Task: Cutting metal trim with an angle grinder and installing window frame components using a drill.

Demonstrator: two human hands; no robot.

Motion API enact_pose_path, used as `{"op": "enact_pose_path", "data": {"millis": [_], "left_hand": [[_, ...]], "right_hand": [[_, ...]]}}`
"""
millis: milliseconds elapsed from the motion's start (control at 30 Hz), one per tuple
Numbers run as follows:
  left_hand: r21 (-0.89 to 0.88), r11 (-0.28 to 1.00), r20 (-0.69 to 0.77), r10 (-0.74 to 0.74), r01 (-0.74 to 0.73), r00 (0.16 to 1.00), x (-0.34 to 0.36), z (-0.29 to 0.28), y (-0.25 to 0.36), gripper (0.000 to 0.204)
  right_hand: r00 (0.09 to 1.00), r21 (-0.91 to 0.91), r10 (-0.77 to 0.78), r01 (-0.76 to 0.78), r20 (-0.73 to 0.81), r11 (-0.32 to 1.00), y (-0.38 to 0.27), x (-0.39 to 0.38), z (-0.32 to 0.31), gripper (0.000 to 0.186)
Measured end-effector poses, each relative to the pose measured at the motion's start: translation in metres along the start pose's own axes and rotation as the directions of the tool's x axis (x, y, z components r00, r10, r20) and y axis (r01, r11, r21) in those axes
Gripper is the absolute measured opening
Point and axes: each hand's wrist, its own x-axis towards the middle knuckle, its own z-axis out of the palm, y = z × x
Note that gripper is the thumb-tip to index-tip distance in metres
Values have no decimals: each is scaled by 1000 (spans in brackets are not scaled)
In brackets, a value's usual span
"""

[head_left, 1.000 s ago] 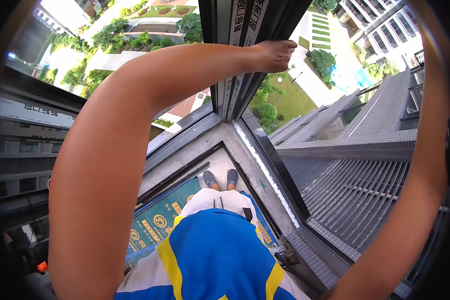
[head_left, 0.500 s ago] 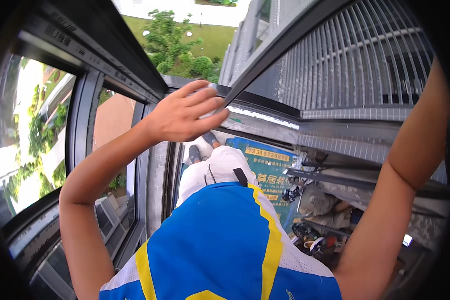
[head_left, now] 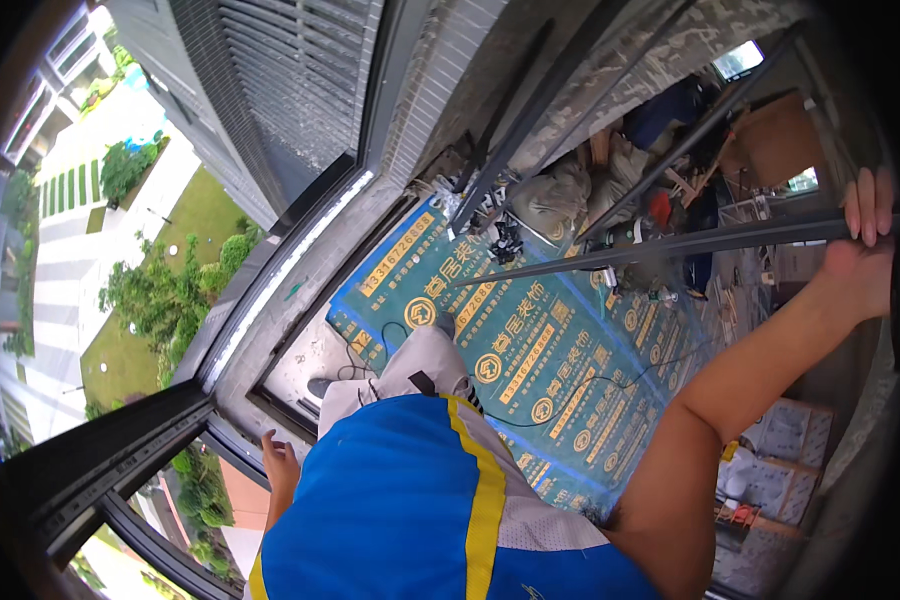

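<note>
My right hand (head_left: 868, 208), at the far right, has its fingers wrapped round one end of a long dark metal bar (head_left: 670, 247). The bar stretches leftward across the room, its other end above the green floor sheeting (head_left: 570, 345) in front of me. Low at my left side hangs my left hand (head_left: 280, 462), holding nothing, its fingers loosely apart. It is nearest to the dark window frame (head_left: 160, 440); part of the hand is hidden by my shirt.
An open window sill (head_left: 280, 255) runs along the left, with greenery and pavement far below. More dark bars (head_left: 530, 120) lean at the upper right. Behind them are sacks (head_left: 555, 200) and clutter. A thin black cable (head_left: 580, 388) crosses the sheeting.
My view has swung right, from the window corner into the room. My left hand has left the bar and dropped to my side. The bar has come inward with my right hand.
</note>
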Motion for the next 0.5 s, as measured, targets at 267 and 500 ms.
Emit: {"op": "enact_pose_path", "data": {"millis": [267, 500], "left_hand": [[197, 927, 82, 309, -319, 947, 139, 120, 204, 43], [155, 865, 309, 417, -478, 855, 170, 239, 397, 42]], "right_hand": [[899, -340, -139, -13, -416, 940, 16, -78, -314, 70], [754, -417, -196, -112, -627, 902, 90, -84, -431, 50]]}}
